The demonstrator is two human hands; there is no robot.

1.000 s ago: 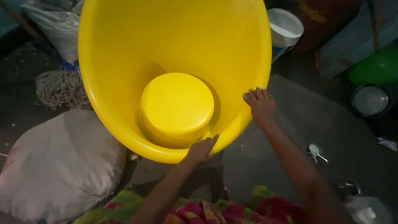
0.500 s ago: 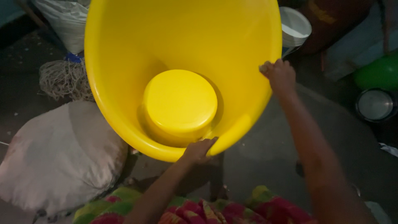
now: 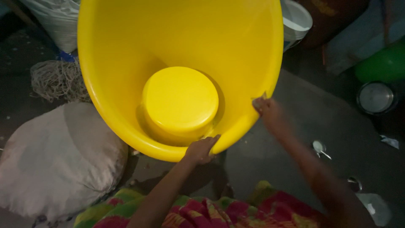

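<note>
Both hands, left hand (image 3: pixel 201 150) and right hand (image 3: pixel 266 110), grip the yellow tub (image 3: pixel 126 50) by its rim.

yellow tub (image 3: pixel 211 38) fills the middle, sack (image 3: pixel 55 156) left, bare floor (image 3: pixel 337 122) right

One yellow tub (image 3: pixel 236 38), two hands (image 3: pixel 201 150).

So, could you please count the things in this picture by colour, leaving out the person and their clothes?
Yellow: 2, the big tub and the round lid-like piece inside it.
White or pale: 3, the sack, the bag and the bucket.
Green: 1, a container.
Metal: 1, a round pot.
Beige: 1, a rope bundle.
Total: 8.
</note>
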